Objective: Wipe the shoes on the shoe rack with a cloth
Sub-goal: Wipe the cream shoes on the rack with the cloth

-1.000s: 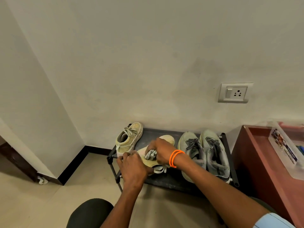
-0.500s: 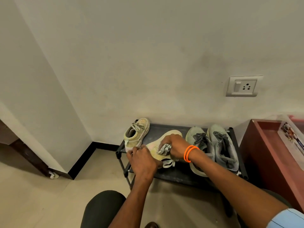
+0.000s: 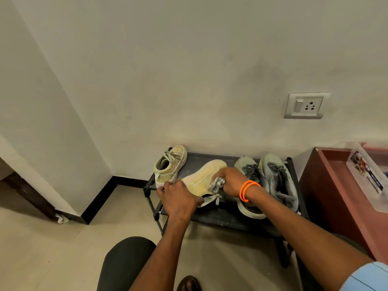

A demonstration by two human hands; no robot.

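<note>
A low black shoe rack (image 3: 231,219) stands against the wall. A cream shoe (image 3: 202,178) lies tipped on its side on the rack, sole towards me. My left hand (image 3: 179,199) grips its heel end. My right hand (image 3: 233,181), with orange bands on the wrist, presses a bunched grey cloth (image 3: 217,183) against the shoe's sole. Its mate, a second cream shoe (image 3: 171,164), stands upright at the rack's back left. A pair of grey-green shoes (image 3: 268,181) sits on the right half of the rack.
A reddish-brown cabinet (image 3: 336,185) stands right of the rack with a clear plastic box (image 3: 369,175) on it. A wall socket (image 3: 305,105) is above. My dark-trousered knee (image 3: 126,263) is low in front. The wall corner with black skirting (image 3: 98,202) is at left.
My right hand with the cloth has slid along the sole towards the toe end. The head camera has shifted, so the rack sits further right in view. My left hand keeps its hold.
</note>
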